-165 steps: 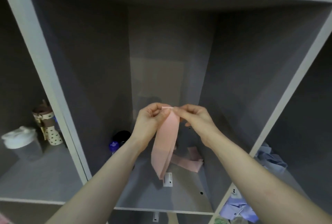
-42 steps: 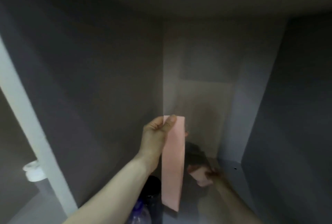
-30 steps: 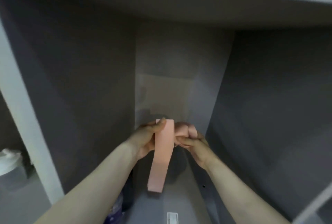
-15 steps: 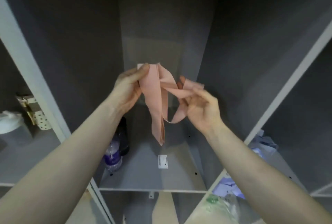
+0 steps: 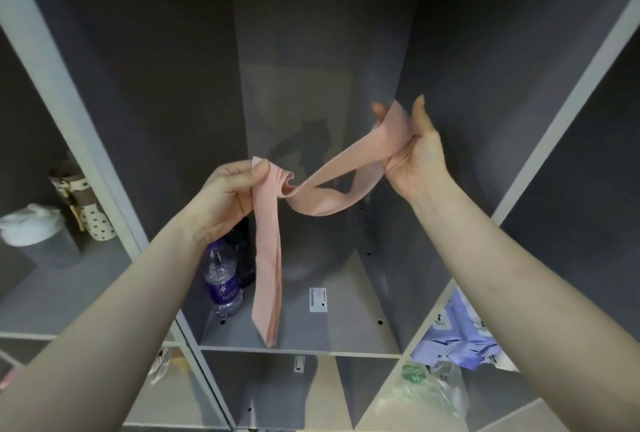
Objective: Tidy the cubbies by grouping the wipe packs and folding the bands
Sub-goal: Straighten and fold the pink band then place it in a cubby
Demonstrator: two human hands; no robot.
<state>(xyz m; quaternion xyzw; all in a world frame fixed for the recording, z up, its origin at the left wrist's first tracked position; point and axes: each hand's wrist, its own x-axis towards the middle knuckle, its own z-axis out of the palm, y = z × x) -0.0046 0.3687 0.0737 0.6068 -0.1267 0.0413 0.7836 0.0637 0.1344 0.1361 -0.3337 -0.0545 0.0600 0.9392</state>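
Note:
I hold pink bands in front of the middle grey cubby [image 5: 346, 331]. My left hand [image 5: 225, 203] pinches the top of a folded pink band [image 5: 266, 275] that hangs straight down. From the same pinch a second pink band [image 5: 332, 185] runs up and to the right as a loose loop. My right hand [image 5: 415, 151] holds that loop's far end, thumb and fingers spread through it. Purple wipe packs [image 5: 460, 334] lie in the cubby at the lower right.
A water bottle with a purple label [image 5: 221, 279] and a dark bottle [image 5: 242, 255] stand at the middle cubby's left wall. The left cubby holds a dotted cup [image 5: 90, 213] and a white-lidded container [image 5: 31, 227]. A green-printed plastic bag [image 5: 426, 393] lies below.
My right hand has moved up and to the right, drawing the second band out into a long loop. My left hand has dropped lower with the folded band still hanging from it.

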